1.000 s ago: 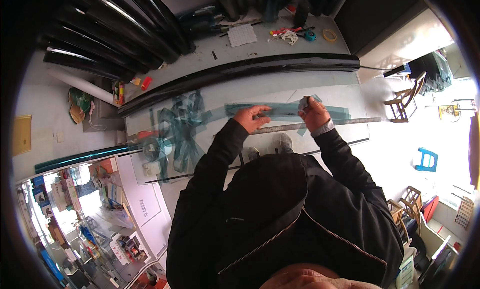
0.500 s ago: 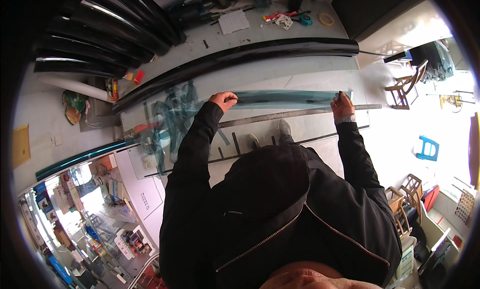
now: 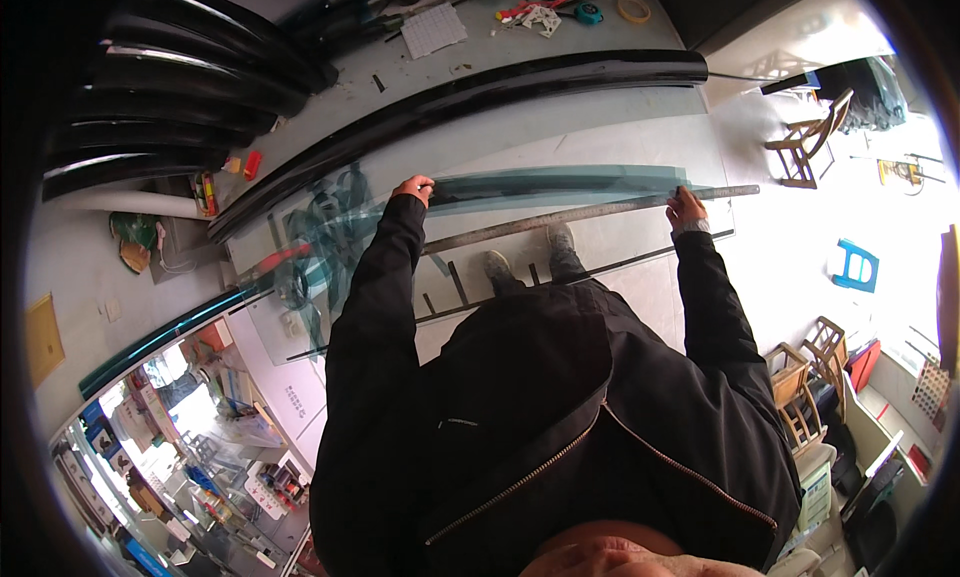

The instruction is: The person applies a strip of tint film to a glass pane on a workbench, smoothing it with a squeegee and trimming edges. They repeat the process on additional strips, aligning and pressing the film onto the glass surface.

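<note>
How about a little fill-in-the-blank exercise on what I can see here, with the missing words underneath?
1. The left hand is at the left end of the translucent teal strip, and the right hand is at its ____ end.
2. The long roll beyond the strip is coloured ____.
3. The number of shoes in view is ____.
4. The plastic stool off to the right is coloured ____.

Missing words: right; black; two; blue.

A lane of bare counter is running between the film strip and the black roll.
The roll is blocking reach farther across; tangled film is crowding the space beside my left hand; a bar is lining the strip's near side.
</note>
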A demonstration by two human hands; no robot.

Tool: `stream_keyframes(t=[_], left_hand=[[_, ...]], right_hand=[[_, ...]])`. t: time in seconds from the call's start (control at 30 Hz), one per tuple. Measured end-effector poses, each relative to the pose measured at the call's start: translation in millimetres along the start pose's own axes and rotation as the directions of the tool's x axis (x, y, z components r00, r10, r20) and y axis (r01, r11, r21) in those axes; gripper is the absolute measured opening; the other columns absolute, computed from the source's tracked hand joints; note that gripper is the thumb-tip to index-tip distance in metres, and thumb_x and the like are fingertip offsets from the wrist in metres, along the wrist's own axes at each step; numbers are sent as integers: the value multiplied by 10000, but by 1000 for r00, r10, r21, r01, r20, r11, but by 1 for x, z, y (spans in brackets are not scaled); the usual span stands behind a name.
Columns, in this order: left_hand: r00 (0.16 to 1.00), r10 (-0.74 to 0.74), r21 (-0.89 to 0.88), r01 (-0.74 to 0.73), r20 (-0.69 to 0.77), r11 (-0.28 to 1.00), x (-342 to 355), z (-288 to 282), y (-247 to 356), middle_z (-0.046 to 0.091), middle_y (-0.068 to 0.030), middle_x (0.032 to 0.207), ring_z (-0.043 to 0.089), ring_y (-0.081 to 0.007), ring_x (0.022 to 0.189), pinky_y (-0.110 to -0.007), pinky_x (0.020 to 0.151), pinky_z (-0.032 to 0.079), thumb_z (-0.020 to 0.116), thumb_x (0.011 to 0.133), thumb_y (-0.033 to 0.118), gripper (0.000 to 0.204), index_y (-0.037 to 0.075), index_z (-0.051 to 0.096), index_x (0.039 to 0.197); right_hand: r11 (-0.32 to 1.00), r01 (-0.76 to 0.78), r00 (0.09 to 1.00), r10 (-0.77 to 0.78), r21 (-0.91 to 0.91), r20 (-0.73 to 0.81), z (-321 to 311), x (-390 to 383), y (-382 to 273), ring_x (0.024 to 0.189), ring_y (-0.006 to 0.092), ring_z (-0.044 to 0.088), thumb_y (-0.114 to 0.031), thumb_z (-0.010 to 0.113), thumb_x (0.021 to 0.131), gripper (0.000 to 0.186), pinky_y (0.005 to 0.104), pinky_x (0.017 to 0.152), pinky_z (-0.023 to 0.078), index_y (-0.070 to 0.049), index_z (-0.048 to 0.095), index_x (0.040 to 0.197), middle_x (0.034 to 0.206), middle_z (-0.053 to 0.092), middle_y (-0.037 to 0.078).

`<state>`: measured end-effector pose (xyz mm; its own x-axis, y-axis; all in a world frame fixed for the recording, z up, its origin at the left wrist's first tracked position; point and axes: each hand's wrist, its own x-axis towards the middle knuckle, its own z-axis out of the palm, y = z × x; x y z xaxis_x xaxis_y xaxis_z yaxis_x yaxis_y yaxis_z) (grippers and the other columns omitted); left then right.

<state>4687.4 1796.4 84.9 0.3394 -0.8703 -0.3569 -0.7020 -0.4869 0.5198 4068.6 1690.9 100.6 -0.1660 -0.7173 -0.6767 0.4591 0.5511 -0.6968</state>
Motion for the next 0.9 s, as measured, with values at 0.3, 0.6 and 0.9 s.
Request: stream_keyframes(t=[0.3,0.6,0.9], left_hand=[[977,-214,151,214,-15,965,15,14,-11,715,-69,882,678,-228,857,-346,792,525,770,754,341,301,112,696,936],[966,-256,213,254,-18,943,11,13,-14,699,-103,961,657,-251,923,-368,828,510,800,718,394,444,88,662,1009],[922,-345,350,386,-177,853,-28,-39,-41,621,-98,1153,547,-280,1135,-391,969,437,741,780,427,422,138,653,1075]], right_hand=[[916,13,999,-31,-402,-36,3,36,16,571,114,556,-235,704,868,187,253,474,416,-74,659,950,760,652,39],[821,-19,997,-28,-571,-74,-4,55,19,518,113,525,-308,733,830,275,278,451,390,-65,670,939,710,632,32],[829,-4,954,-165,-560,-251,-59,61,18,473,142,480,-332,703,862,360,299,424,399,8,611,937,658,582,62]])
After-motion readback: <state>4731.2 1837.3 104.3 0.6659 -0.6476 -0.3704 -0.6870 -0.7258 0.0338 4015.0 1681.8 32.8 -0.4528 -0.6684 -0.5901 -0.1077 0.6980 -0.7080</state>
